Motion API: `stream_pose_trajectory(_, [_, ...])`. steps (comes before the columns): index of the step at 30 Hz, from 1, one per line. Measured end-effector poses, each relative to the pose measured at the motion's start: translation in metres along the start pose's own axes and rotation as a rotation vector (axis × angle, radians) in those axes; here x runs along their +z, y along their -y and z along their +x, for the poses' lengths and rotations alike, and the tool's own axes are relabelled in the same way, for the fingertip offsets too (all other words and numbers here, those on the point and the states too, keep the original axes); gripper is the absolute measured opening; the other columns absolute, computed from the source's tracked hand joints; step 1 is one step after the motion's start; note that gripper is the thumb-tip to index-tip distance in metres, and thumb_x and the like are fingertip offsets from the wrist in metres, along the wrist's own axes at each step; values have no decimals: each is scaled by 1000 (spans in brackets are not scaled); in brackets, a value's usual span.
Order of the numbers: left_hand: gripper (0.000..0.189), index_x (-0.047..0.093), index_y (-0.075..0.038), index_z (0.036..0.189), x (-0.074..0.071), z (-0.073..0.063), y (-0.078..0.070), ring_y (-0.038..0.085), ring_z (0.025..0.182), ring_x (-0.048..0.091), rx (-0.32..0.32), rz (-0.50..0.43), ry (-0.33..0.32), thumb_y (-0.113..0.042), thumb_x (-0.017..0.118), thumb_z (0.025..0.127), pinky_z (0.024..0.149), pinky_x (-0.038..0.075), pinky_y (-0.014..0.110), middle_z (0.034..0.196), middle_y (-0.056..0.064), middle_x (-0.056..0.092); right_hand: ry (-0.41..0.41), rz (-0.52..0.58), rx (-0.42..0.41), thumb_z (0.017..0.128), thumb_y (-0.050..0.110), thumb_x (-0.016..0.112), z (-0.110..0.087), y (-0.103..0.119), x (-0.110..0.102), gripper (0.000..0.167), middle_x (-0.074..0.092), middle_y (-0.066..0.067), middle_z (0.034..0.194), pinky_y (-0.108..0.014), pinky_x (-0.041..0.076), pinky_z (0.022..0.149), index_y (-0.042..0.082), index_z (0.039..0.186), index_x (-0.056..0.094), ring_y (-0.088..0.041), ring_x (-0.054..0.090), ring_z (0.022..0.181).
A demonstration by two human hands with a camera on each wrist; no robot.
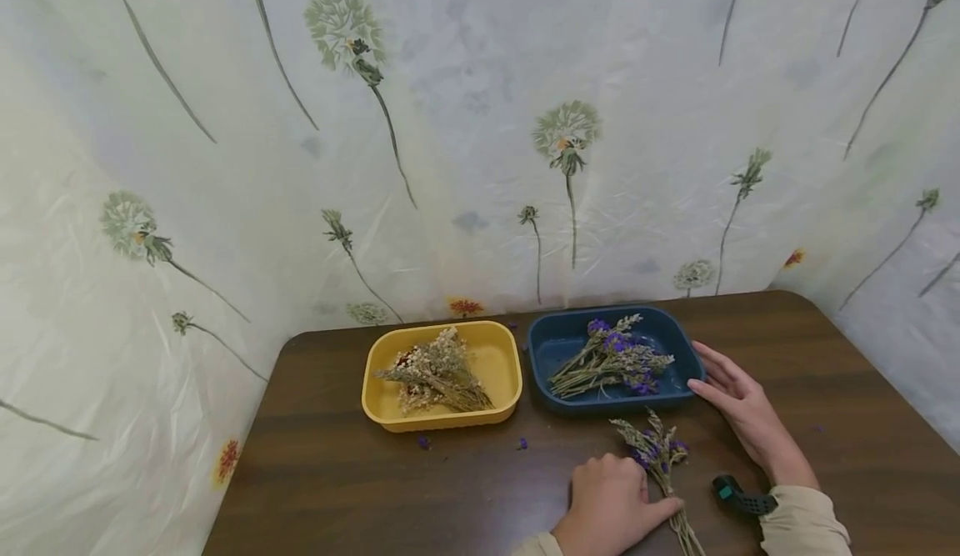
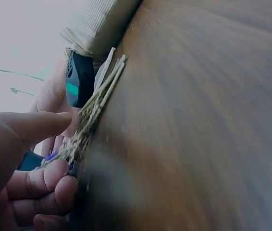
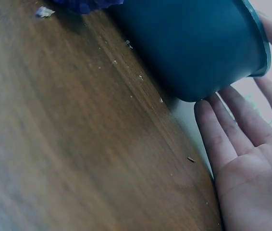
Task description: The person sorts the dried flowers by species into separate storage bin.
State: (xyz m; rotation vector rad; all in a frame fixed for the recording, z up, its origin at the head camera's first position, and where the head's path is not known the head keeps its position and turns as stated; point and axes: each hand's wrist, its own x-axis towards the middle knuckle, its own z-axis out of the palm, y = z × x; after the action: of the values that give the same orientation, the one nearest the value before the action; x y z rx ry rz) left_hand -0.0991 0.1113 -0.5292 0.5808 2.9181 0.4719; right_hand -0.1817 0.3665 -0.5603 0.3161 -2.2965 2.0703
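My left hand (image 1: 611, 502) is low on the table, its thumb across the stems of a small bunch of dried flowers (image 1: 660, 456) with purple blooms. In the left wrist view, the thumb and curled fingers (image 2: 54, 192) close around this bunch, whose stems (image 2: 97, 101) point away over the wood. My right hand (image 1: 746, 414) touches the near right corner of a blue tray (image 1: 543, 373). Seen from the right wrist, its extended fingers (image 3: 217, 130) rest against the tray's outer wall (image 3: 193, 53). Inside the tray lie several more purple dried flower stems (image 1: 615, 356).
Left of the blue tray stands a yellow tray (image 1: 502, 356) with pale dried flowers (image 1: 442, 373). Small purple petals (image 1: 424, 442) and crumbs dot the brown table (image 1: 337, 473). A black band with a teal patch (image 1: 738, 498) is on the right wrist. Behind hangs a dandelion-print sheet (image 1: 465, 164).
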Motion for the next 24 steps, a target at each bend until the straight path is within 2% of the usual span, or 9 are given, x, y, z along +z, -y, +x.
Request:
stream_pose_trajectory(6, [74,44,-24,39,6,4,-6,9,41,41,-6,66,-34,-80,64,84,38,31,28,38,-10,36,-9,3,10,106,5,55,0,0,1,63,49,22,147,-4,44,97,10,163,30,16,50,129])
stream_pose_trajectory(9, [70,46,-24,40,3,5,-5,7,39,40,-15,12,-27,-74,70,84,37,32,26,38,-11,37,-8,-1,23,106,7,56,1,1,1,63,49,22,147,-5,45,96,11,164,30,16,51,128])
stream_pose_trajectory(12, [58,52,-27,46,-2,5,-2,4,43,44,-35,-74,0,-63,79,81,41,35,24,43,-15,43,-8,-4,33,106,8,56,1,2,1,63,48,22,148,-5,46,95,12,164,29,17,51,127])
stream_pose_trajectory(17, [34,62,-28,61,-13,10,12,0,58,50,-29,-226,30,-41,91,75,57,42,20,59,-19,55,-5,-1,30,106,8,55,0,2,1,63,47,22,148,-5,46,95,11,164,29,18,50,128])
stream_pose_trajectory(21, [22,71,-25,72,-22,15,25,-3,65,52,9,-358,60,-21,92,75,73,47,21,68,-17,62,3,7,19,107,7,54,0,2,1,63,47,23,148,-5,46,96,10,164,28,18,49,129])
stream_pose_trajectory(24, [19,75,-25,76,-29,18,33,-5,66,54,34,-387,79,-14,91,76,86,50,26,69,-18,66,11,17,16,107,6,54,0,3,0,63,47,23,148,-5,46,96,10,164,28,18,49,129])
